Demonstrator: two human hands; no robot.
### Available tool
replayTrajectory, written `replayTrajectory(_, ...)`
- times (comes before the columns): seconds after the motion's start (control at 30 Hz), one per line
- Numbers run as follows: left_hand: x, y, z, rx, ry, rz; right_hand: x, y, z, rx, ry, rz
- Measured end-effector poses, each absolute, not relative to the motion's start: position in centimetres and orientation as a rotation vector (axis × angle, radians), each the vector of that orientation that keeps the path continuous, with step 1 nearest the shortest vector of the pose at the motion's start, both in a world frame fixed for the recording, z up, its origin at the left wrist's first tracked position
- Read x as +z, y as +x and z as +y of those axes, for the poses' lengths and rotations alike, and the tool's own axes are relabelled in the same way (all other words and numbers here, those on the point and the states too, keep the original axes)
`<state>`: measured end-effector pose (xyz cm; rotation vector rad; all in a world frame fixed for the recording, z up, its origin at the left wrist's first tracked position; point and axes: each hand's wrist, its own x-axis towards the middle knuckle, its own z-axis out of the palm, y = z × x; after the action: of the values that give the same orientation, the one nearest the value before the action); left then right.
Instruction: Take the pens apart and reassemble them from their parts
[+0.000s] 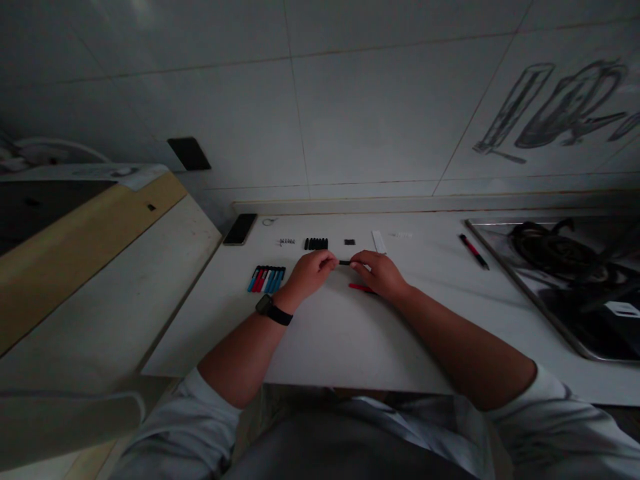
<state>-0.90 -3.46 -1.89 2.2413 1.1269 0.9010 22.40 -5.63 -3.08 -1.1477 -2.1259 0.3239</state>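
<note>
— Black bit there, what is it?
— A short black pen part (pixel 344 263). My left hand (pixel 310 272) pinches one end in its fingers and my right hand (pixel 380 273) pinches the other, over the middle of the desk (pixel 340 333).
— And around it?
— A red pen piece (pixel 361 287) at five o'clock, just under my right hand. Coloured pens (pixel 267 279) lie at eight, a row of black caps (pixel 316 244) at eleven, and a phone (pixel 240 229) beyond at ten.

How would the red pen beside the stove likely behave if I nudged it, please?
The red pen looks slim and round, so it would probably roll on the smooth counter. It seems small, so it is likely light. It lies straight, so it is probably stiff.
</note>
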Motion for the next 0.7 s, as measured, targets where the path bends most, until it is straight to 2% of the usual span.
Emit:
replayTrajectory(0.53, -1.9, -0.8, -3.8, 0.795, 2.423, 0.987, -3.0, 22.7, -5.7, 0.081, -1.113, -2.362)
replayTrajectory(0.7, -2.2, -0.9, -3.4, 0.776, 2.446, 1.037, -2.1, 24.1, -4.3, 0.005, -1.122, -2.275)
